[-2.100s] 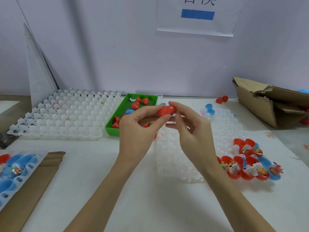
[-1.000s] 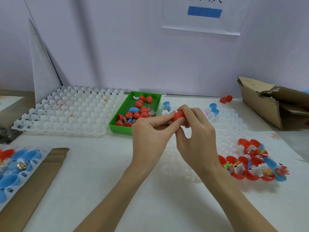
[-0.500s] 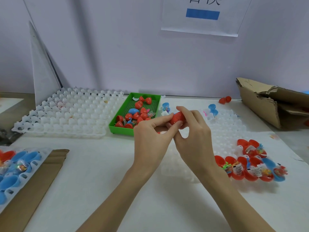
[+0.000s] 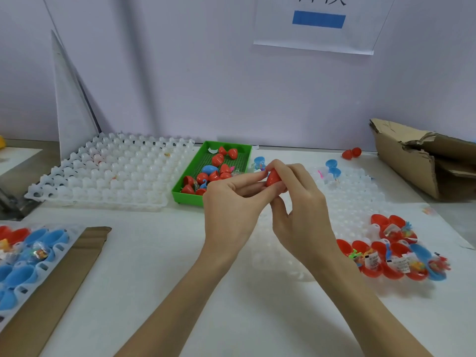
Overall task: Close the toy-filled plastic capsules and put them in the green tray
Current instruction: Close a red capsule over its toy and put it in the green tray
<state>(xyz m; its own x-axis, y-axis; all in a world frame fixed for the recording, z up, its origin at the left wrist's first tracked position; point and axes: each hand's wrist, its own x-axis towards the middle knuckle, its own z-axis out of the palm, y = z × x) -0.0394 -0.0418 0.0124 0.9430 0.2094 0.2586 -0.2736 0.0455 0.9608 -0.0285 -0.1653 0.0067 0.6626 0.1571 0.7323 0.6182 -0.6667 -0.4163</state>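
Capsule [image 4: 273, 178], red, sits pinched between my two hands above the worktop [image 4: 159, 266], just right of the green tray's near end. My left hand [image 4: 231, 210] grips it from the left with thumb and fingertips closed on it; my right hand [image 4: 298, 210] curls over it from the right, fingers wrapped across the top and thumb beneath. Only part of the shell shows between my fingers, so I cannot tell whether its halves are fully shut.

The green tray [image 4: 191, 168] lies beyond my left hand and holds a heap of red capsules with one blue one among them. To its left rests a white moulded cell tray [image 4: 108, 173]; another such clear tray [image 4: 355, 202] lies under and right of my hands. At that tray's near right edge sit open red and blue capsule halves [image 4: 391, 256] filled with small toys and paper tags. More blue and red halves [image 4: 23, 256] lie at the far left, beside a strip of cardboard [image 4: 61, 284]. A torn cardboard box [image 4: 422, 161] stands at the far right.
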